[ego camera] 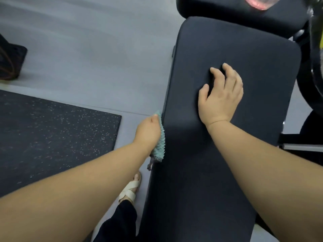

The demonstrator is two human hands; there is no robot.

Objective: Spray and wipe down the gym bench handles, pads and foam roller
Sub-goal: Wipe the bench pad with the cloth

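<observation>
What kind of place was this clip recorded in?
Probably a gym: a long black padded bench, a speckled rubber floor mat beside it, and what may be a weight plate at the right edge.

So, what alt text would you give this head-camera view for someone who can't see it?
A person's left hand holds a teal cloth against the left edge of a black bench pad, while the right hand rests on top of it. To the left lie a grey floor and a dark speckled mat; a sandalled foot shows below.
</observation>
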